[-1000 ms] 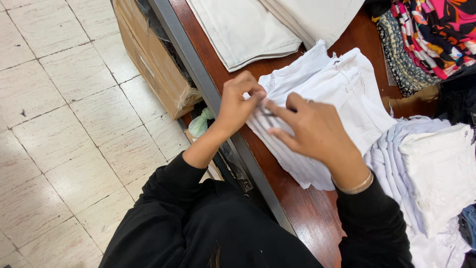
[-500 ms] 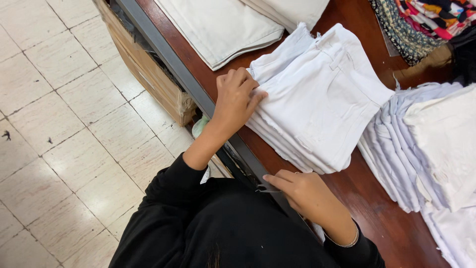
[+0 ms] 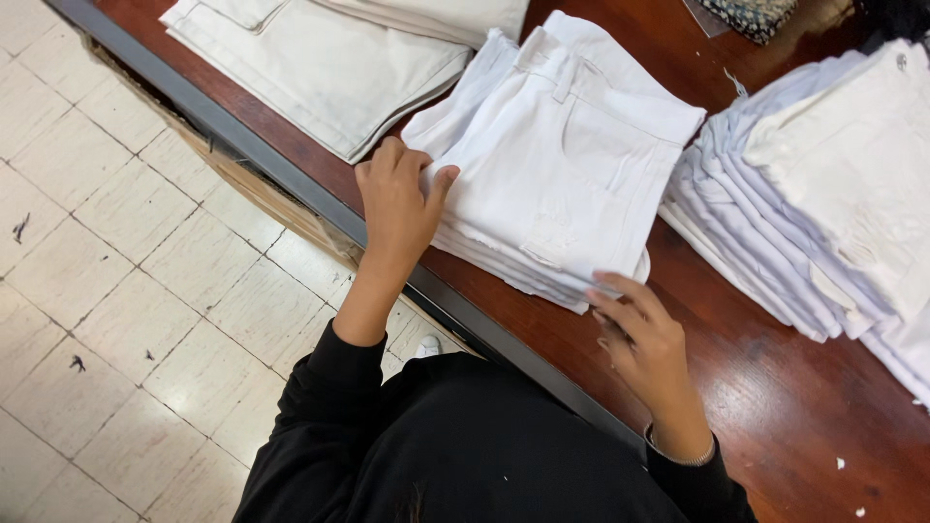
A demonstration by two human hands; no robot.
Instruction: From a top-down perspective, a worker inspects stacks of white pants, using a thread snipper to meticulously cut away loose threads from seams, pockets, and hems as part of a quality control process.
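Glossy red-brown wooden table [image 3: 775, 387], grey metal edge [image 3: 291, 184], pale tiled floor [image 3: 116, 291]

Right-hand garment pile [image 3: 823, 184] cut off by edge

Both hands [image 3: 397, 199] on white folded stack [image 3: 567, 145]

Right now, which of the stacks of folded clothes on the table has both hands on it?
The middle stack of white folded garments: the left hand and right hand both touch its edges. The cream stack and the right-hand pile lie untouched.
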